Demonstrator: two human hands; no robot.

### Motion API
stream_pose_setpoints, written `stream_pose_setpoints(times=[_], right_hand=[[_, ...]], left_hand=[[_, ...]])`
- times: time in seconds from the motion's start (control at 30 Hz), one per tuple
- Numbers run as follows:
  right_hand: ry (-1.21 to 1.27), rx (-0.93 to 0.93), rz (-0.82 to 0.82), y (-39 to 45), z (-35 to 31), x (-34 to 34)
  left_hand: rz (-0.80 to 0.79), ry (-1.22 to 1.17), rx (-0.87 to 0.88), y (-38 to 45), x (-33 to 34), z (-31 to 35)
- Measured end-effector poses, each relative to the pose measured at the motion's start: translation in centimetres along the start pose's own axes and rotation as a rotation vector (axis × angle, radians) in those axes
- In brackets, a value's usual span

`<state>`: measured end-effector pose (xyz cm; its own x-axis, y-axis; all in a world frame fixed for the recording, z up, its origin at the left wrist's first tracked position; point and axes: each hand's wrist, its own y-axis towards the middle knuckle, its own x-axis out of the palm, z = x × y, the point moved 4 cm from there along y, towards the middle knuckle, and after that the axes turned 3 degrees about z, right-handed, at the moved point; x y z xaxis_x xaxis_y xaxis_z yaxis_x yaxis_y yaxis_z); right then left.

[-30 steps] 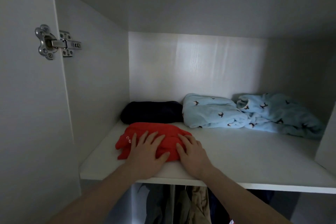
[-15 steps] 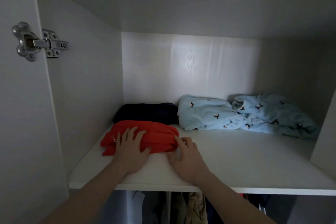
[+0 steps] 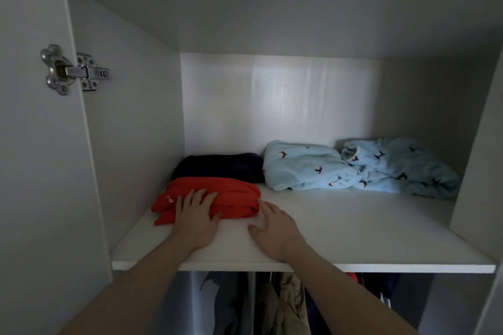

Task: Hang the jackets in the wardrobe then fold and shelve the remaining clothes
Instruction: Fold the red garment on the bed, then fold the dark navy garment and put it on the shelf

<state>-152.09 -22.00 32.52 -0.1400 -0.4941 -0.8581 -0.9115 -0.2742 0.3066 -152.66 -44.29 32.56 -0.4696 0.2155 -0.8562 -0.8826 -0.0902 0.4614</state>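
Observation:
A folded red garment [image 3: 231, 198] lies at the front left of the white wardrobe shelf [image 3: 353, 239]. My left hand [image 3: 194, 219] rests flat on its front edge with fingers spread. My right hand [image 3: 275, 230] lies on the shelf with its fingertips touching the garment's right end. Behind the red piece sits a folded dark navy garment [image 3: 220, 167]. To the right lie a light blue fleece piece [image 3: 304, 167] and a second light blue fleece piece [image 3: 400, 168], both with small dark prints.
The open wardrobe door [image 3: 32, 171] with a metal hinge [image 3: 73, 71] stands on the left. Hanging jackets [image 3: 275, 304] show below the shelf. A wardrobe side panel [image 3: 479, 171] bounds the shelf on the right.
The red garment has been pushed a little deeper onto the shelf. My right hand slid off its top to its right end; my left hand has slid back to its front edge.

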Motion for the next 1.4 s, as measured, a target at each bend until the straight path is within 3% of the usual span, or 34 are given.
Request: stream_pose_setpoints(times=[0.27, 0.47, 0.6, 0.73, 0.87, 1.03, 1.23, 1.4], right_hand=[[-0.113, 0.03, -0.19, -2.3, 0.2, 0.1], [-0.235, -0.02, -0.25, -5.1, 0.4, -0.4], [-0.236, -0.048, -0.226, -7.8, 0.3, -1.6], [-0.097, -0.091, -0.198, -12.6, 0.5, -3.9], [0.257, -0.072, -0.078, -19.8, 3.3, -8.4], [0.29, 0.075, -0.055, -31.5, 8.4, -11.1], [0.274, 0.38, 0.094, -46.5, 12.8, -12.9], [0.239, 0.645, 0.257, -58.2, 13.5, -15.1]], left_hand=[[-0.173, 0.084, -0.029, -3.1, 0.5, 1.1], [-0.263, 0.1, 0.061, -7.5, -0.4, 3.1], [-0.184, 0.115, 0.101, -11.4, -2.2, 5.3], [-0.105, -0.005, 0.112, -16.2, -3.2, 7.1], [-0.102, -0.362, 0.176, -21.3, -4.6, 10.5], [-0.128, -0.37, 0.372, -28.9, -4.8, 17.8], [-0.397, -0.454, 0.505, -34.8, -2.4, 26.7], [-0.593, -0.541, 0.822, -39.4, -2.2, 34.6]])
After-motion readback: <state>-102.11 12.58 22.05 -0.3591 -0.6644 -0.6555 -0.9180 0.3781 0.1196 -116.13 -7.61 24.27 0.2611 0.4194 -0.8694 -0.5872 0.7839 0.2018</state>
